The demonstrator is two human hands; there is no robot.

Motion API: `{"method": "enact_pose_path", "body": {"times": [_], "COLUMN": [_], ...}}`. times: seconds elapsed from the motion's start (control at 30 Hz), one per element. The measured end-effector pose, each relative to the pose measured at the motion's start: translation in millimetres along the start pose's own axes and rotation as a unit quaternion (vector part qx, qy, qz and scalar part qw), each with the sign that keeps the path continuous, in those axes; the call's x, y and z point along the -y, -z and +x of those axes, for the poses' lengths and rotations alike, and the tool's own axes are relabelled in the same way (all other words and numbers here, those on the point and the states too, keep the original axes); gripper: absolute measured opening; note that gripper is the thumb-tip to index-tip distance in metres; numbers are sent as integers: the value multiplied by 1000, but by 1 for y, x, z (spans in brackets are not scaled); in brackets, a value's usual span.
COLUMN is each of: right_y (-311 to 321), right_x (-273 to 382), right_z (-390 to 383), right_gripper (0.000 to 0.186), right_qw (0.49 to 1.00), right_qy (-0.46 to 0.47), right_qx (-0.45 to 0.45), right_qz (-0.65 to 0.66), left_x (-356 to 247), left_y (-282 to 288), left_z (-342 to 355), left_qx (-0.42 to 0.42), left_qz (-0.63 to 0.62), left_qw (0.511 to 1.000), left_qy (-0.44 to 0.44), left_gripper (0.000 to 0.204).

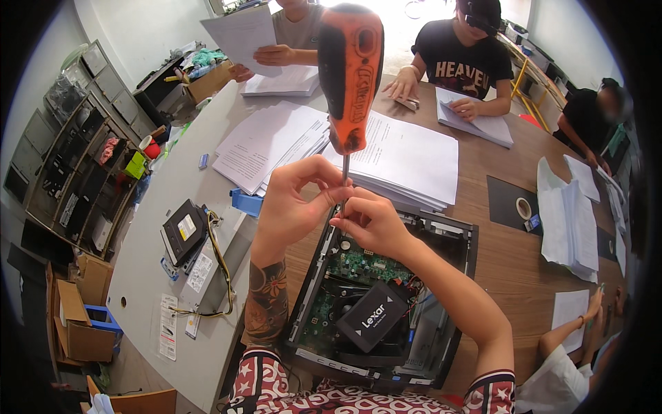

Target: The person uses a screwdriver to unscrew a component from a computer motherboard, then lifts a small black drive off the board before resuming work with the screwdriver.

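Observation:
A screwdriver [350, 83] with an orange and black handle stands upright before me, handle up. My left hand [296, 196] is closed, pinching its thin metal shaft. The fingers of my right hand [376, 219] close round the lower end of the same shaft, touching the left fingertips. The tip is hidden, and I cannot tell whether a small part sits there. Below both hands lies an opened black computer case [317, 357]. Inside it show a green circuit board [358, 265], a black solid-state drive [373, 317] lying tilted, and thin coloured wires near the drive.
Left of the case lie a metal power supply [201, 272] with cables and a black optical drive [185, 233]. Paper stacks [414, 155] spread beyond my hands. A tape roll [523, 208] rests at right. Other people handle papers around the table; shelves [76, 186] stand far left.

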State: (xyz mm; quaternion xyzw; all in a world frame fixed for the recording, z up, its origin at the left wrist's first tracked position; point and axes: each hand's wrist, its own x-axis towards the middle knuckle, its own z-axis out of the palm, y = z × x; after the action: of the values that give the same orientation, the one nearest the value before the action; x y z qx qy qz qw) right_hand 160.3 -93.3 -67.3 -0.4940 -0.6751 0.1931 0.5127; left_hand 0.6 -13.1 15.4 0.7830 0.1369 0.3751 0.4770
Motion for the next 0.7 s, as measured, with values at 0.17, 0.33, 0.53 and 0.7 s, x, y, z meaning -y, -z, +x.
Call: {"method": "enact_pose_path", "body": {"times": [0.17,0.33,0.53,0.7], "right_y": [2,1,1,1], "right_x": [-3,-2,-2,-2], "right_z": [-1,-1,0,0], "right_gripper": [23,23,24,25], "right_qw": [1000,1000,1000,1000], "right_qy": [-1,2,2,7], "right_qx": [0,0,4,0], "right_qz": [-8,-8,-6,-8], "left_x": [2,2,2,3], "left_y": [-3,-2,0,-2], "left_z": [1,0,0,0], "left_qx": [0,-2,7,8], "left_qz": [-11,4,-2,-8], "left_qw": [1000,1000,1000,1000], "left_qy": [7,2,-4,-2], "left_gripper": [14,14,14,13]}}
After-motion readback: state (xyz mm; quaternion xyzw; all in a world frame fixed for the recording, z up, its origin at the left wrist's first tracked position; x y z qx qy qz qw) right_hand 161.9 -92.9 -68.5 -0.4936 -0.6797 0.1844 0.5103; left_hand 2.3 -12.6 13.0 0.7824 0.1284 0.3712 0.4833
